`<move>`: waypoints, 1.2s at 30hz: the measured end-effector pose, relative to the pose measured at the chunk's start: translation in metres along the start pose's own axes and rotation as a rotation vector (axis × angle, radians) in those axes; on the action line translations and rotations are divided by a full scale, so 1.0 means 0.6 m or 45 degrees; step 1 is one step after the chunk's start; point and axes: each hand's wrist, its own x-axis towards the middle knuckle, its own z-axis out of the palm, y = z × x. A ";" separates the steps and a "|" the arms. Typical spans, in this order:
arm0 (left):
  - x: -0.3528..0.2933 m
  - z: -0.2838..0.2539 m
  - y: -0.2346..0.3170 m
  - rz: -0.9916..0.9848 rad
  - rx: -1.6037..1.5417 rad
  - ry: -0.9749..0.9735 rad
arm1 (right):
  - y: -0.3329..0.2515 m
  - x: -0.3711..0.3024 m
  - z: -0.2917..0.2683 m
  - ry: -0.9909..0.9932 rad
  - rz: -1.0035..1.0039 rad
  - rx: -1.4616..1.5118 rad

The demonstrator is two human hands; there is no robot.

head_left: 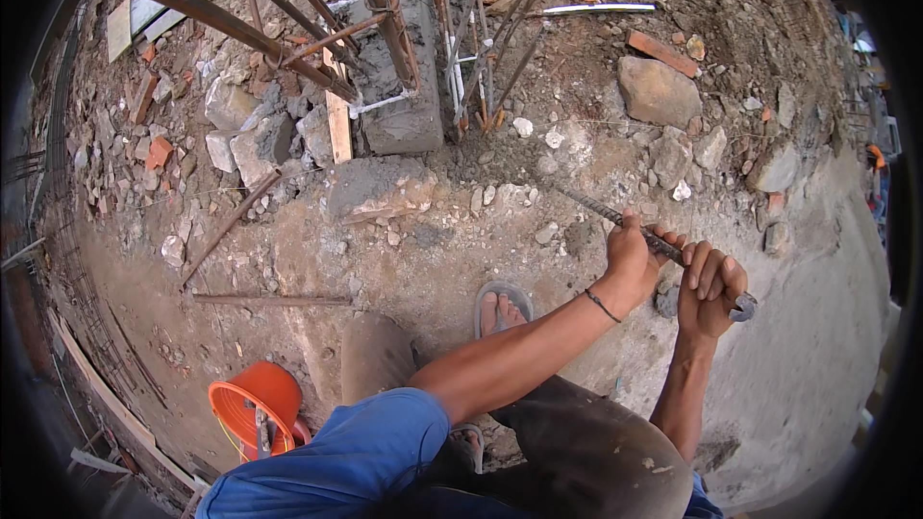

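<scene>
Both my hands are wrapped round a dark, ribbed steel bar (601,209), held slanting above the dirt. My left hand (632,258), with a thin dark band at its wrist, grips the middle of the bar. Close beside it, my right hand (710,286) closes on the near end, where a greyish rounded tip shows past the palm. The bar's far end points toward the loose soil right of a wet grey concrete beam (399,120). Whether that end touches the ground I cannot tell.
Rusty upright rebar (385,34) and thinner rods rise around the beam. Rubble lies about, with a large stone (660,91) and a broken brick (663,54) at the far right. An orange bucket (264,389) holding a tool stands at lower left, and a loose rod (274,301) lies before my feet.
</scene>
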 end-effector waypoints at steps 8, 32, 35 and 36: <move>-0.106 0.030 0.077 0.004 -0.160 -0.590 | -0.142 0.064 0.086 -0.465 -0.060 0.359; -0.274 -0.223 0.306 -0.584 0.085 0.507 | 0.113 -0.083 0.267 -1.578 -0.562 -0.671; -0.426 -0.293 0.396 -0.674 -0.093 0.132 | 0.187 0.002 0.162 -0.918 -0.325 -0.889; -0.466 -0.296 0.396 -0.645 -0.121 0.223 | 0.238 0.040 0.129 -0.799 -0.146 -1.068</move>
